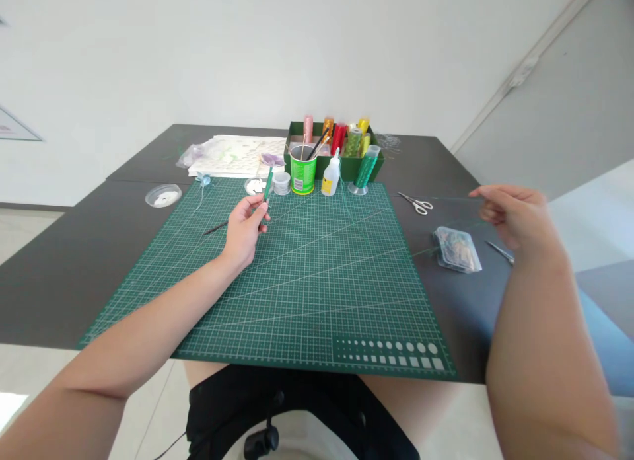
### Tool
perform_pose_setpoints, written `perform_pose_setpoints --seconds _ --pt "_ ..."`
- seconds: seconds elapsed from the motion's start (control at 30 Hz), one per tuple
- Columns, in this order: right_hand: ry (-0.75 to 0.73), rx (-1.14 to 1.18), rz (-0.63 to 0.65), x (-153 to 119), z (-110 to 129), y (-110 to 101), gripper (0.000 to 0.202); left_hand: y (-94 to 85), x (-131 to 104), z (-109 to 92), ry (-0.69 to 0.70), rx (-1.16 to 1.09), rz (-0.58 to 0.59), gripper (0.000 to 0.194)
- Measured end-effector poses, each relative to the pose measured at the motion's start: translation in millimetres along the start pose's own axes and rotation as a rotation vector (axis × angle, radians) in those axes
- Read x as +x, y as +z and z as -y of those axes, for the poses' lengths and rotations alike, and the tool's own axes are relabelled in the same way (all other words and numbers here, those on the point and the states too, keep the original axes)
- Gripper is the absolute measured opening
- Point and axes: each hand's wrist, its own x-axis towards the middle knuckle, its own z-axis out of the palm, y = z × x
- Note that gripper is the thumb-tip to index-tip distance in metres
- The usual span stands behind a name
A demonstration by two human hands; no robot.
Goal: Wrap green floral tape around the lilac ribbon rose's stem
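Observation:
My left hand (246, 230) is closed on a narrow green strip (268, 184), held upright between thumb and fingers above the cutting mat (307, 281). A dark thin stick (215, 228) shows beside that hand; whether the fingers touch it I cannot tell. My right hand (515, 212) is raised over the table's right side, thumb and forefinger pinched on a thin green thread (450, 197) that runs faintly leftward. Below and left of it lie white-handled scissors (419, 205) and a clear plastic box (456, 250).
A green box (337, 162) of thread spools stands at the back, with a green tub (302, 172) of brushes, a glue bottle (331, 174) and a teal spool (366, 169) before it. A clear dish (163, 195) sits left, near a pale blue flower (203, 179). Tweezers (499, 252) lie right.

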Motion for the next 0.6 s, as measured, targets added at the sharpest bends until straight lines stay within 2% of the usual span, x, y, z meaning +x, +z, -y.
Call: perform_pose_setpoints --seconds 0.17,0.3,0.43,0.53,0.6 --pt "-0.044 0.069 -0.163 1.3 -0.2 -29.4 0.029 -8.4 14.5 -6.2 0.054 -0.027 -0.075 0.017" --pt "-0.026 0.181 -0.451 2.2 4.9 -48.0 0.026 -18.7 30.2 -11.2 0.084 -0.027 -0.187 0.011" --pt "0.028 0.233 -0.692 5.0 4.5 -71.9 0.046 -31.2 45.7 -14.7 0.119 -0.018 -0.253 0.011" --pt "-0.021 0.26 -0.799 5.2 -4.5 -91.5 0.052 -40.1 55.2 -18.2 0.122 -0.006 -0.321 0.012" --pt "-0.106 0.172 -0.758 5.4 -12.7 -103.2 0.052 -45.6 60.6 -21.3 0.122 -0.003 -0.364 0.011"
